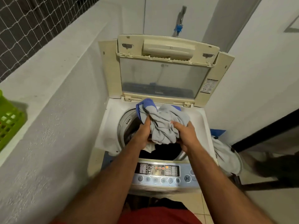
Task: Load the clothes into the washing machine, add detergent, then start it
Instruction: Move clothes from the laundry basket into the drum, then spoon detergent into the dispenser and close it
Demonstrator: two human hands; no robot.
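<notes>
A top-loading washing machine (111, 126) stands in front of me with its cream lid (163, 70) folded up against the wall. Over the open drum I hold a bunched grey garment with blue trim (163, 120). My left hand (142, 133) grips its left side and my right hand (186, 135) grips its right side. Dark clothes (163, 151) lie in the drum below, partly hidden by my hands. The control panel (161, 172) with round buttons runs along the machine's front edge.
A white ledge (40, 94) runs along the left, with a green plastic basket (8, 120) on it. A white laundry bag (226, 154) stands right of the machine. A tap with a blue fitting (178, 28) sticks out of the back wall. Netting covers the window at top left.
</notes>
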